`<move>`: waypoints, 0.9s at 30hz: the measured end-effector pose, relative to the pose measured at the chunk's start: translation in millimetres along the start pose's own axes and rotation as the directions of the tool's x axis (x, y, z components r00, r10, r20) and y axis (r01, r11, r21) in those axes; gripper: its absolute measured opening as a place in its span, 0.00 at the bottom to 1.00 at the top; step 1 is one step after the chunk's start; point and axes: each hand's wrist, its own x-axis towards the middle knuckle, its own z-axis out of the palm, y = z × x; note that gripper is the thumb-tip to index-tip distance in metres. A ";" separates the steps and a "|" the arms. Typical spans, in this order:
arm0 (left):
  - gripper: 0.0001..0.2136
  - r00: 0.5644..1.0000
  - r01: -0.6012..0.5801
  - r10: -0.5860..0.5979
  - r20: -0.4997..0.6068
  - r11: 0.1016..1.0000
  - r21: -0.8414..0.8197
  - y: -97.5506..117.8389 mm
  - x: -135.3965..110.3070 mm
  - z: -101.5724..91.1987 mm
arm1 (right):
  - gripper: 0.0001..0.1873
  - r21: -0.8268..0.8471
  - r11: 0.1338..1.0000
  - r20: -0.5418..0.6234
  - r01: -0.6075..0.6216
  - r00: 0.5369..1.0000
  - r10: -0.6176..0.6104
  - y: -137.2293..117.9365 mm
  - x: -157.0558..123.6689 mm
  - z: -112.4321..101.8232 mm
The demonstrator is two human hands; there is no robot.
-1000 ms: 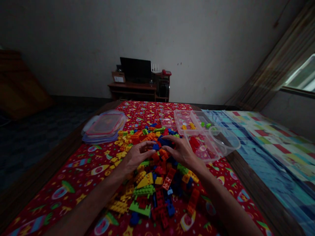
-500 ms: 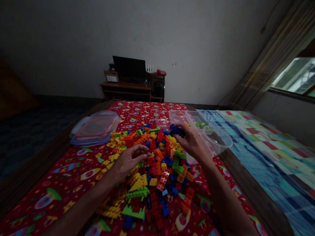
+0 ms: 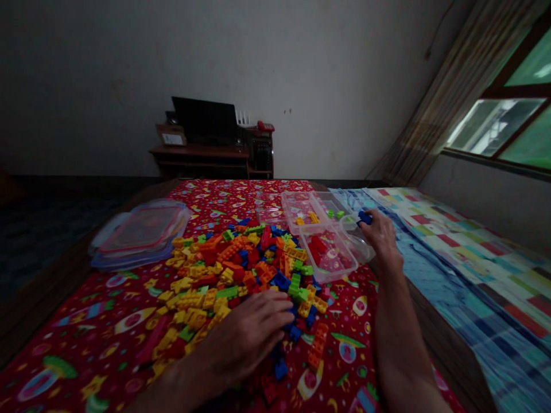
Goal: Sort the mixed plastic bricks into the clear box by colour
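A heap of toy building bricks in yellow, orange, red, green and blue is spread over the tablecloth. Over its near part lies my left hand, palm down, fingers stretched out, the fingertips at some blue bricks; whatever is under the palm is hidden. At the right, my right hand is closed on a blue building brick, possibly more than one. It is raised by a round clear tub, partly hidden behind the hand.
Clear boxes stand right of the heap: one with red bricks, one with yellow-orange bricks, one with green bricks. Stacked lids lie at the left. Beyond the table's right edge is a checked bedspread.
My right hand has carried the blue brick from above the heap rightward to the round tub. My left hand has moved nearer and lower over the bricks. The view has turned slightly right.
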 end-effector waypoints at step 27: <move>0.05 0.983 -0.151 0.104 0.150 0.925 0.349 -3.6 -13.3 35.1 | 0.15 0.236 0.925 -0.222 0.299 0.943 -0.249 -54.0 -24.1 -48.4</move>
